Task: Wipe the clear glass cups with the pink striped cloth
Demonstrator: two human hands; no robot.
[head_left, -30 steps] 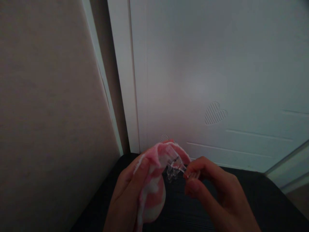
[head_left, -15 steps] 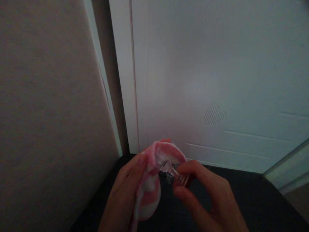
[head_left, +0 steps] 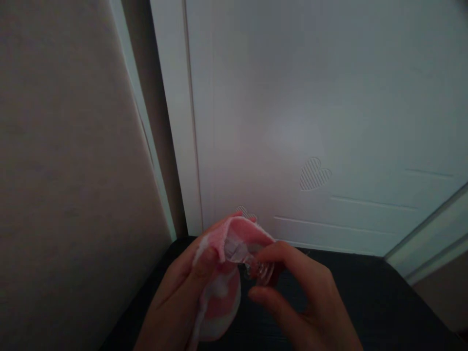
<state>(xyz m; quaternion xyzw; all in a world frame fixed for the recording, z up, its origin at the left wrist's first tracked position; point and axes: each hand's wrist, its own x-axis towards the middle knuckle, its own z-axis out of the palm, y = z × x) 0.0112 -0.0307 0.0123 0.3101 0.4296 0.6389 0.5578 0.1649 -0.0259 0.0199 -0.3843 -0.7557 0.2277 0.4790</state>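
Observation:
My left hand (head_left: 175,297) grips a small pink and white striped sock (head_left: 224,287) by its open cuff, thumb pressed on the fabric. My right hand (head_left: 303,302) pinches a clear plastic clip (head_left: 252,261) between thumb and forefinger. The clip's front end is at the sock's cuff and touches the pink fabric. Both hands are low in the middle of the view, above a dark surface. The light is dim.
A black ribbed surface (head_left: 365,302) lies under the hands. Behind stands a white door or cabinet panel (head_left: 310,122) with a striped heart mark (head_left: 314,174). A beige wall (head_left: 66,170) rises at the left.
My right hand has moved left with the clear clip, bringing it from beside the sock onto the cuff. Both hands have shifted slightly left and down in the view.

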